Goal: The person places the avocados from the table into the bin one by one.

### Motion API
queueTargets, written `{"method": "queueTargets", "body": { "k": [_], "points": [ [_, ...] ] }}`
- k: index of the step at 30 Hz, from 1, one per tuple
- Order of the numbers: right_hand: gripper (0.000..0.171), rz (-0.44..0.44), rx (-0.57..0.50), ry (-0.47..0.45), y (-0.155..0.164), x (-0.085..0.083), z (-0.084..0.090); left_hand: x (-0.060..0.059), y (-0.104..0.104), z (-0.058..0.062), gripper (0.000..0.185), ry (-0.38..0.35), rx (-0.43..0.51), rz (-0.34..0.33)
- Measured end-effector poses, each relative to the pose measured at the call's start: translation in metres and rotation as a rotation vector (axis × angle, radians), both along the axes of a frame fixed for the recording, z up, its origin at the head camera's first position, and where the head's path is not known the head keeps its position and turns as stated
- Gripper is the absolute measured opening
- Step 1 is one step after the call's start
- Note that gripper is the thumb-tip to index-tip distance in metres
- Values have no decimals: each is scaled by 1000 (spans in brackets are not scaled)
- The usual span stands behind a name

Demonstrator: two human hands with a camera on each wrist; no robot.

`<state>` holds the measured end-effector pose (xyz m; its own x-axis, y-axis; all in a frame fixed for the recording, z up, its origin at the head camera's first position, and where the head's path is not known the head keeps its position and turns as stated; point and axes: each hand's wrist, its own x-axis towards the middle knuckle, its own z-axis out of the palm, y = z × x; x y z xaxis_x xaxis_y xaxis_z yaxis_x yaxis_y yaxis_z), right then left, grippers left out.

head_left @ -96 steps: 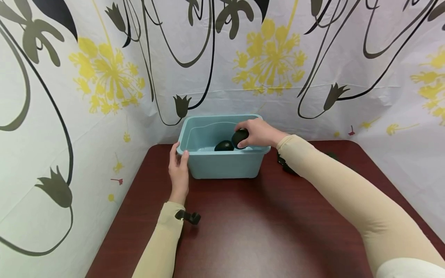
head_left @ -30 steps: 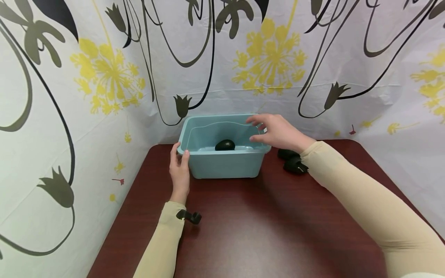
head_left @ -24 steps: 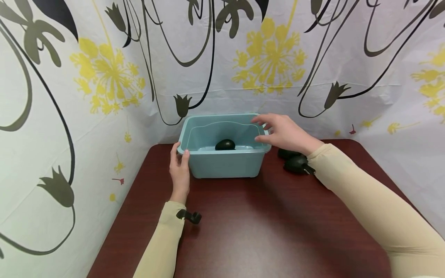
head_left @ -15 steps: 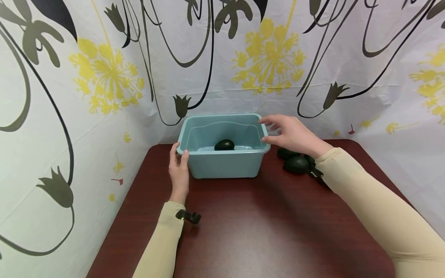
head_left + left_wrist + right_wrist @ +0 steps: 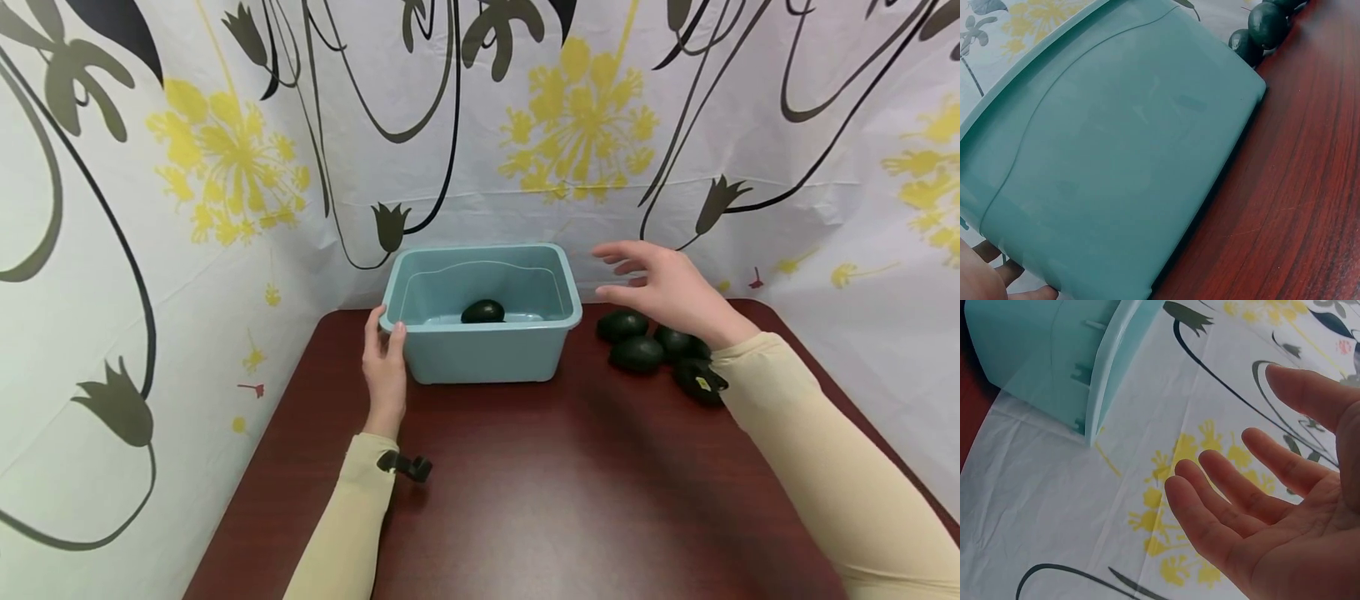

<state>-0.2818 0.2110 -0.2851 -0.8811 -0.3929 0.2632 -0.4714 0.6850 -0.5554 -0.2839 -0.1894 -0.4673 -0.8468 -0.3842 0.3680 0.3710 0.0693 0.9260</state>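
Since the earlier frame the right hand (image 5: pixel 667 287) has left the teal plastic tub (image 5: pixel 480 350) and hangs empty, fingers spread, above the loose avocados (image 5: pixel 637 353) on the dark red table (image 5: pixel 540 483). One avocado (image 5: pixel 483 312) lies inside the tub. Left hand (image 5: pixel 385 367) braces the tub's corner, fingers straight, steadying it.

Dark red table (image 5: pixel 540 500), flower-print curtain (image 5: pixel 225 167) behind
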Motion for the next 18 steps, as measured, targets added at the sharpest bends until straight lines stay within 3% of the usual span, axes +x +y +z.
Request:
{"method": "queueTargets", "body": {
  "k": [12,18],
  "points": [
    [59,-92,-72,-51,22,4,-21,-1,-2,-2,53,-13,9,-27],
    [59,-130,-98,-52,32,5,-35,8,1,11,54,-40,4,-40]
  ]
}}
